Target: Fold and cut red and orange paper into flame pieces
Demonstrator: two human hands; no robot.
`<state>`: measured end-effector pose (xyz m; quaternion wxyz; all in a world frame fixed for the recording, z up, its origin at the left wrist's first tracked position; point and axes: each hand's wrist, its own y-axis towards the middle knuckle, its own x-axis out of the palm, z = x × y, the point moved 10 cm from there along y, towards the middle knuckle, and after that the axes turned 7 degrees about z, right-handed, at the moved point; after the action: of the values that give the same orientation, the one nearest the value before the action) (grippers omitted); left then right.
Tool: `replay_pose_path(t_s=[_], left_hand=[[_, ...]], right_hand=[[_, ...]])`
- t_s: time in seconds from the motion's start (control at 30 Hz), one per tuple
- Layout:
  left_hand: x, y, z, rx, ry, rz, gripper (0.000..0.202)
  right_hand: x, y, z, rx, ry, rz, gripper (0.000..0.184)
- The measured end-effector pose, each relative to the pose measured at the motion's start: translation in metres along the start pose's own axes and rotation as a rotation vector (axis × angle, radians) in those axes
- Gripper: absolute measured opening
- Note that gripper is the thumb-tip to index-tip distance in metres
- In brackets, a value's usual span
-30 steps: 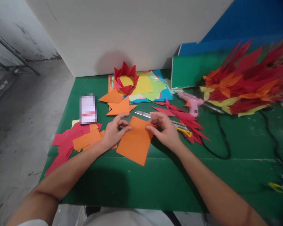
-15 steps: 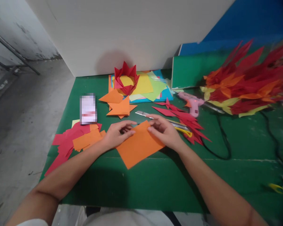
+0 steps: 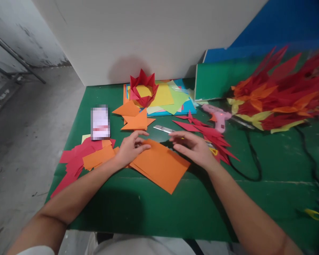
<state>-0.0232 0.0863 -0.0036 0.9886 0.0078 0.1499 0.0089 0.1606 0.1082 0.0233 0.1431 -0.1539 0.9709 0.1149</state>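
Observation:
A folded-looking orange sheet of paper (image 3: 162,168) lies at a slant in front of me, with layered edges along its lower left side. My left hand (image 3: 131,150) grips its upper left edge, the thumb on top and other fingers partly hidden behind it. Just off the sheet's upper right side is my right hand (image 3: 192,147), its fingers apart and nothing held. A box cutter (image 3: 162,129) lies beyond and partly under the view of my right hand. Orange folded paper points (image 3: 135,120) lie past my left hand.
A phone (image 3: 100,122) and red and orange paper scraps (image 3: 79,156) are at the left. A red pointed paper ring (image 3: 134,90) sits on coloured sheets (image 3: 167,94). Rightward are red paper spikes (image 3: 210,132), a pink glue gun (image 3: 219,117) with a black cord (image 3: 251,152), and a flame-like paper bunch (image 3: 276,92).
The orange sheet has turned, its near corner swinging from left to right. My right hand has let go of it and moved right, while my left hand stays on its edge.

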Motion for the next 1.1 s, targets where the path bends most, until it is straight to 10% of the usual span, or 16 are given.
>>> replay_pose_path(t_s=[0.13,0.33,0.7,0.9,1.1], left_hand=[[0.011,-0.003,0.003,0.047,0.035,-0.076,0.031],[0.011,-0.005,0.011,0.153,-0.09,-0.059,0.047],[0.028,-0.024,0.047,0.778,0.563,-0.135,0.016],[0.036,-0.03,0.043,0.799,0.755,-0.176,0.029],[0.046,-0.042,0.037,0.768,0.899,-0.215,0.031]], right_hand=[[0.025,-0.004,-0.003,-0.012,-0.158,-0.152,0.032],[0.014,-0.002,0.016,0.116,-0.138,-0.038,0.023],[-0.013,0.001,0.003,-0.144,-0.626,0.135,0.012],[0.003,-0.002,-0.02,-0.407,-0.638,0.086,0.013],[0.007,-0.004,-0.009,-0.279,-0.682,0.04,0.021]])
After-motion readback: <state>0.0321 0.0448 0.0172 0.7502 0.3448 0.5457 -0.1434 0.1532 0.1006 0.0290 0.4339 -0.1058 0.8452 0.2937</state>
